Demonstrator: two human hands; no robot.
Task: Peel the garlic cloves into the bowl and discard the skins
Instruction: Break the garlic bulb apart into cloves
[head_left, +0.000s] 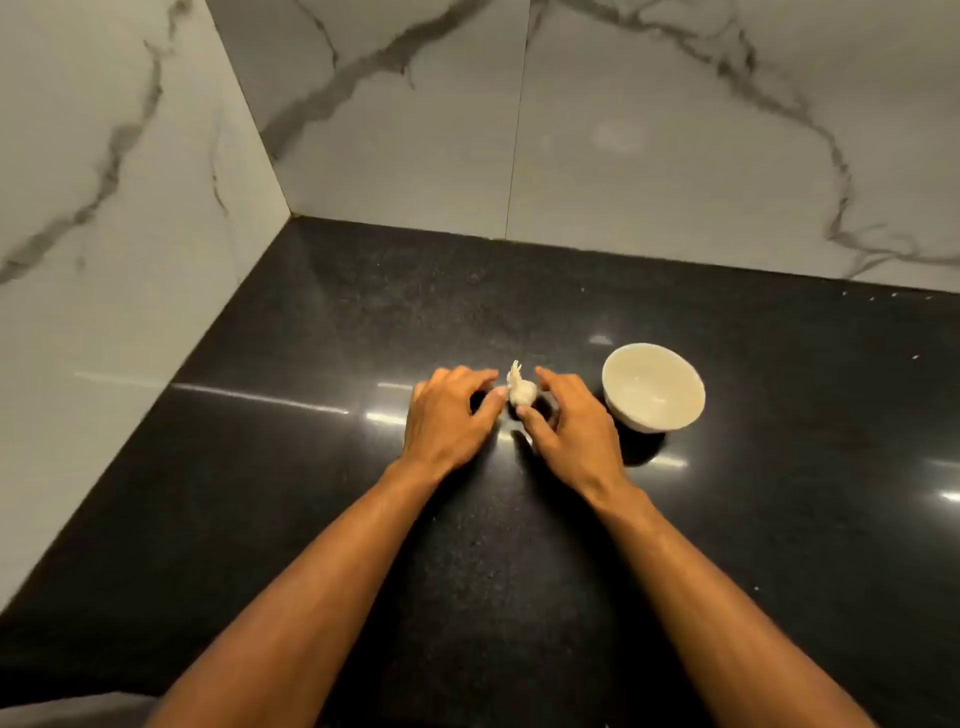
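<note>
Here the left hand (451, 415) and right hand (570, 422) flank the garlic bulb (520, 391) — fingers curled loosely, thumbs touching it, grip uncertain — with the bowl (653, 387) just right, presumably for peeled cloves.

Both forearms reached forward, left hand (451, 415) and right hand (574, 423) close together, fingers loosely curved inward.

Garlic bulb (520, 391): small, off-white, papery skin intact, standing on the black counter (363, 519) with its dry stalk tip pointing up and away from the viewer. Bowl (653, 387): round, cream-coloured, upright on the counter, its inside showing no cloves or skins. The bowl sits to the right of the bulb, near it but apart, at about the same depth.
</note>
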